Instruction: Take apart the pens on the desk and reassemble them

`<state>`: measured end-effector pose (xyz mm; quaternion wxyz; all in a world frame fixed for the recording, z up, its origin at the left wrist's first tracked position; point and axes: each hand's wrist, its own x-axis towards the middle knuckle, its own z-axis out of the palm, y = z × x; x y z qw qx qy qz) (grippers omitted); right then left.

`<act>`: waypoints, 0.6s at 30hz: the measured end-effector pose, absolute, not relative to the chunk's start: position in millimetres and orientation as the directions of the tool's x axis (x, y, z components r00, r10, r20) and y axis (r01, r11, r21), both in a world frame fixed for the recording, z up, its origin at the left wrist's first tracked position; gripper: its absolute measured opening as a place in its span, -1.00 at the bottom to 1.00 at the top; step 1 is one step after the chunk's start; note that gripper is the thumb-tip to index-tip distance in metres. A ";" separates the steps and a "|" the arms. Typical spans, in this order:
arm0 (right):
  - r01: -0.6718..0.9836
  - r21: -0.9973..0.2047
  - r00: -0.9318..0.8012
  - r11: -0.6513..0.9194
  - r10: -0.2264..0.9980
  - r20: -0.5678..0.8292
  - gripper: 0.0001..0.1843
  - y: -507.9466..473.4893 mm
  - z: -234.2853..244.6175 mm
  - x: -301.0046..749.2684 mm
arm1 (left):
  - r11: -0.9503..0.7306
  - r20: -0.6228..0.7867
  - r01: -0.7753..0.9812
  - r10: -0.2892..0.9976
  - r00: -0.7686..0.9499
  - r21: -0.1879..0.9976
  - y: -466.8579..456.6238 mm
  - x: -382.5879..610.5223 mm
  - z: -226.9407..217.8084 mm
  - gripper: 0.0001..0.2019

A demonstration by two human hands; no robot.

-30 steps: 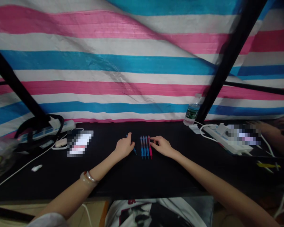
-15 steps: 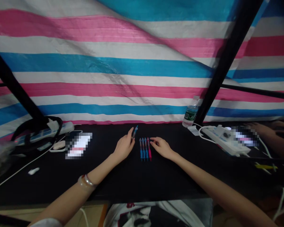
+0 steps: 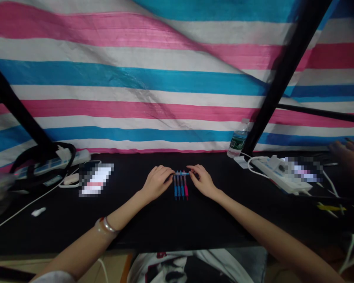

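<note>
On the black table (image 3: 171,224) three pens (image 3: 180,187) lie side by side, two blue and one pink, pointing away from me. A further blue pen (image 3: 182,173) is held crosswise over their far ends. My left hand (image 3: 157,181) pinches its left end and my right hand (image 3: 202,181) pinches its right end. Both hands have their fingers curled and rest on the table on either side of the row. A bangle sits on my left wrist.
A water bottle (image 3: 238,139) stands at the back by a slanted black pole (image 3: 279,80). Power strips with white cables lie at the right (image 3: 279,171) and back left (image 3: 48,165). Another person's hand (image 3: 346,153) works at the far right. A striped tarp hangs behind.
My left hand lifted the loose blue pen from the table, swung it right and laid it crosswise over the row. My right hand came to take its other end.
</note>
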<state>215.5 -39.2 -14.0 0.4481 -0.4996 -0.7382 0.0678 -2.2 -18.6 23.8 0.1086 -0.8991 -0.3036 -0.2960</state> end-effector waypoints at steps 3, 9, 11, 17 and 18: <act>0.681 -0.523 -0.102 0.512 0.774 0.625 -0.68 -40.6 -12.7 215.0 | -0.789 0.634 0.612 0.452 0.628 -0.044 -18.2 -2.1 23.8 -0.81; 0.694 -0.424 -0.162 0.581 0.700 0.695 -0.62 -41.6 -10.3 215.2 | -0.842 0.732 0.539 0.349 0.585 -0.030 -21.0 -0.4 24.4 -0.88; 0.701 -0.386 -0.185 0.599 0.676 0.714 -0.58 -42.6 -8.6 215.1 | -0.863 0.752 0.505 0.327 0.573 -0.010 -22.9 -0.5 26.1 -0.89; 0.713 -0.269 -0.329 0.648 0.647 0.688 -0.52 -47.3 -3.7 212.2 | -0.925 0.768 0.380 0.244 0.593 0.000 -28.3 -0.3 29.6 -0.89; 0.711 -0.260 -0.346 0.653 0.647 0.679 -0.53 -47.5 -4.0 211.8 | -0.928 0.767 0.372 0.248 0.591 0.012 -29.0 0.3 29.6 -0.89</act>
